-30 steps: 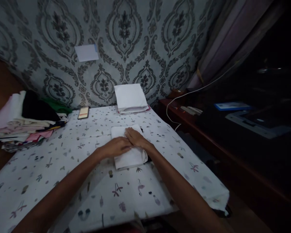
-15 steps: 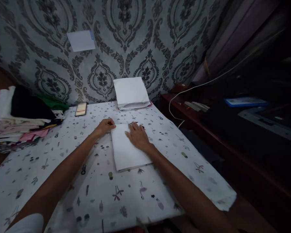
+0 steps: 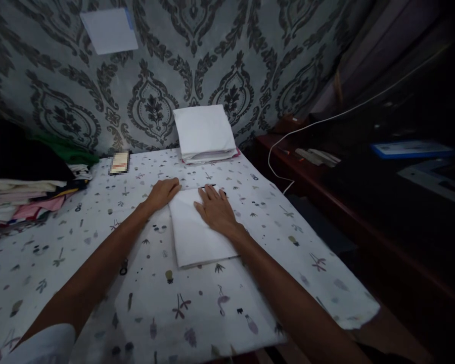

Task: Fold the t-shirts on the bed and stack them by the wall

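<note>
A folded white cloth (image 3: 197,237) lies flat on a printed sheet (image 3: 147,303) in front of me. At its far left corner is my left hand (image 3: 162,194), fingers pressed together and closed on the edge; the fingertips are partly hidden. My right hand (image 3: 216,210) rests palm down on the cloth's upper right part, its fingers stretched out and spread. Just beyond those fingers a small dark object (image 3: 209,186) shows in part; I cannot make out what it is. Farther back, a stack of folded white cloths (image 3: 205,132) sits by the wall.
At the left stands a pile of folded clothes (image 3: 26,177). A small blurred-out item (image 3: 120,163) lies near the patterned wall (image 3: 151,101), which bears a white paper (image 3: 109,31). On the right, a white cable (image 3: 273,156) hangs over a dark red wooden ledge (image 3: 311,187).
My left hand has shifted slightly at the cloth's corner, its fingers now turned more over the edge. The right hand stays flat on the cloth. The view has tilted down a little.
</note>
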Demonstrator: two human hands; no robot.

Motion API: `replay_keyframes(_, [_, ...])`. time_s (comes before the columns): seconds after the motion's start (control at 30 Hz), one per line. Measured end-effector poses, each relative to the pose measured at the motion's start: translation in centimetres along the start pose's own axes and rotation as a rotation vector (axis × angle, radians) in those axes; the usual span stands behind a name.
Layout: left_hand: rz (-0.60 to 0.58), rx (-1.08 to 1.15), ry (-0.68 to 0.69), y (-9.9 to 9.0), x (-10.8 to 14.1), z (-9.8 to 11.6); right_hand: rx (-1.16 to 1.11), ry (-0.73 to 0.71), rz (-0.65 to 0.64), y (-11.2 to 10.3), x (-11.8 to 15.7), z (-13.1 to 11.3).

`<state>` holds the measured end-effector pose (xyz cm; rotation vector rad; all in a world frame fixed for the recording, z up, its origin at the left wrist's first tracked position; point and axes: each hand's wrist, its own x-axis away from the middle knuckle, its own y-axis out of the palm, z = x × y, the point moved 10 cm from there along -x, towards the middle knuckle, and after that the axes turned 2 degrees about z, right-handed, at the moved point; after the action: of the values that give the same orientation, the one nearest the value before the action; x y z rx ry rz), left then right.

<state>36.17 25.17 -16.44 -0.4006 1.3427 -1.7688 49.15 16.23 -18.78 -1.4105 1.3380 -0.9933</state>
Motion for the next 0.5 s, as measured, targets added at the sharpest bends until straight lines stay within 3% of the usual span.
replay_keyframes(0.17, [0.049,-0.262,-0.160,-2.7,1.7,-2.7,-0.002,-0.006,0.024,0.4,-0.2,0.3])
replay_keyframes(0.23, [0.142,-0.228,-0.166,-4.3,3.8,-1.5,-0.014,-0.015,0.041,0.7,-0.4,0.4])
replay_keyframes(0.33, [0.163,-0.116,0.001,-4.6,7.7,4.5,-0.038,-0.020,0.041,1.1,-0.6,0.5])
replay_keyframes(0.43, [0.011,-0.112,0.262,-2.0,12.5,12.3,-0.043,0.002,0.008,1.2,-0.5,0.5])
replay_keyframes(0.5, [-0.049,-0.197,0.303,-0.5,15.1,14.8,-0.037,0.008,-0.006,0.8,-0.3,0.3])
